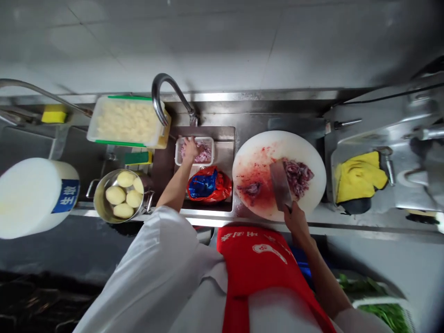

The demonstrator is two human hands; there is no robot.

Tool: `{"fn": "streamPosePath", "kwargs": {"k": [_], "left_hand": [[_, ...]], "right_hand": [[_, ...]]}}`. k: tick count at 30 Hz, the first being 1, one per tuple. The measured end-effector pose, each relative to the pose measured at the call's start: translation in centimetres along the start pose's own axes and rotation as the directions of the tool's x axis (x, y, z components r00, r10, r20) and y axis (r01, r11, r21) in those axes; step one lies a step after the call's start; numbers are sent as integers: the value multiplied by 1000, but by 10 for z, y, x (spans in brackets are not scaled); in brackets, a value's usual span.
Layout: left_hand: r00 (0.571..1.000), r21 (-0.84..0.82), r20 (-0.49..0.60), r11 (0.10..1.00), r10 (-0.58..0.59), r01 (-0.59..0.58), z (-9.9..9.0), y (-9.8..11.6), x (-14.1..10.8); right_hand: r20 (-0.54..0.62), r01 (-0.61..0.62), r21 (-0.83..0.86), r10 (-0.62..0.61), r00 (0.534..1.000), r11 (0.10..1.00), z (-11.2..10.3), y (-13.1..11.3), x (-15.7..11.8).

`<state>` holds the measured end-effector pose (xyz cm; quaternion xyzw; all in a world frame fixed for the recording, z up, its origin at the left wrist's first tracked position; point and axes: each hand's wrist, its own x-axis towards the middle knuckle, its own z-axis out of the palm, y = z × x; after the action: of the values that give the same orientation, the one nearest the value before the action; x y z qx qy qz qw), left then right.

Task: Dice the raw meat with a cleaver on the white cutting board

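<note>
My right hand (296, 221) is closed around the handle of a cleaver (280, 184). The cleaver's broad blade lies over a round white cutting board (260, 143) smeared with red. Right beside the blade is a pile of cut purplish-red pieces (299, 178), which look like raw meat. A smaller clump (251, 189) lies on the board's left part. My left hand (190, 150) reaches into a white plastic container (212, 152) in the sink, its fingers spread over chopped pinkish-purple pieces (204, 153). The fingertips are partly lost among the pieces.
A red and blue plastic bag (208, 185) sits in the sink (227, 138) under a curved faucet (163, 85). To the left stand a pot (99, 196) of peeled potatoes, a pale-filled tub (126, 121) and a white bucket (31, 199). A yellow cloth (362, 175) lies at right.
</note>
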<state>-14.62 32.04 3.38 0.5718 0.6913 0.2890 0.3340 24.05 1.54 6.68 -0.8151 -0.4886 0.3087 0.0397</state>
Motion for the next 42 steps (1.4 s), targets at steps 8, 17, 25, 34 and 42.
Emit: {"fn": "streamPosePath", "kwargs": {"k": [8,17,25,34,42], "left_hand": [[643,65,676,840,360,-539,121,67,-179],[884,-273,465,958,50,89,123,55,-171],[847,-439,378,878,373,-191,117,130,-139],[303,3,810,513,502,-858,123,95,-193],[919,376,192,839,345,-394,150,77,-233]], "right_hand": [[1,5,7,-5,1000,1000,3,5,9],[6,115,84,-115,993,990,7,30,20],[7,163,31,-164,986,986,-8,64,24],[86,130,-158,-118,989,979,-44,88,3],[139,294,-225,-268,953,929,-51,3,7]]}}
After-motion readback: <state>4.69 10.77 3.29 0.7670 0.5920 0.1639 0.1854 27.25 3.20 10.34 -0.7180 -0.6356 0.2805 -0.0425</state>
